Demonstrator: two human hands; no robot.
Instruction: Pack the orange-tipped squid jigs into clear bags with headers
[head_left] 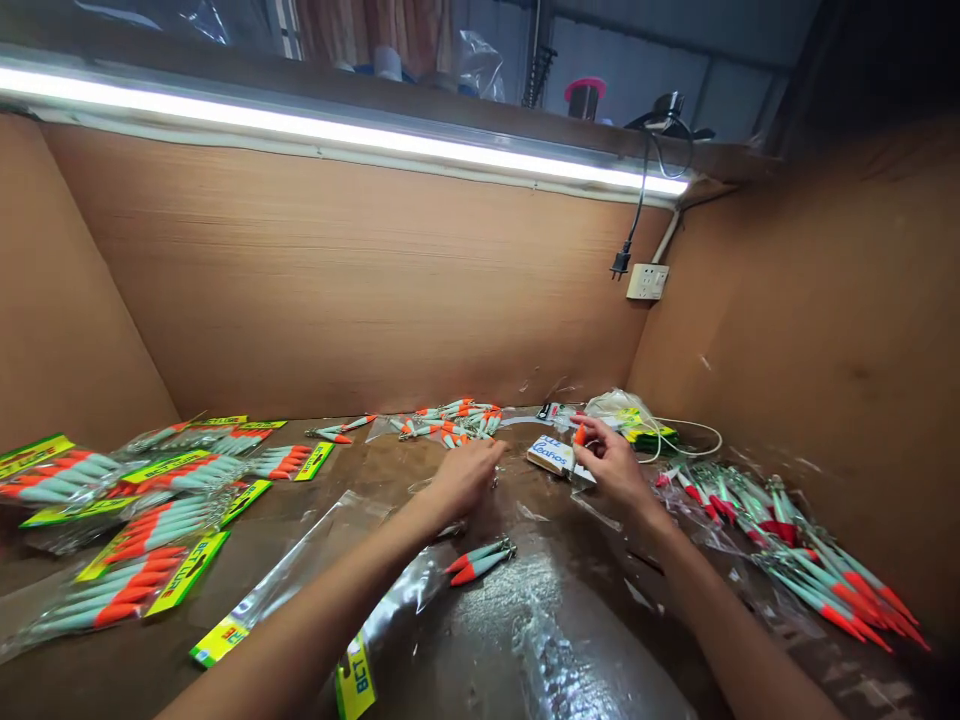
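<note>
My right hand (611, 462) pinches a fishing lure by its orange tip (580, 435), held upright beside a small white box (553, 455) with blue handwriting. My left hand (466, 475) is to the left of it, fingers curled together and pointing away from me. A bit of metal (495, 481) shows under those fingers; what they hold is hidden. Just beyond the left hand is a loose pile of pale-and-orange lures (450, 422). Nearer to me, a pair of lures (480, 562) lies on the brown table (420, 660).
Packed lures (161, 520) with yellow-green cards cover the left side. Flat clear bags (315, 560) lie under my left forearm. Several more lures (832, 570) spread at right. A plug (620, 262) hangs near a wall socket (647, 282); wooden panels enclose the table.
</note>
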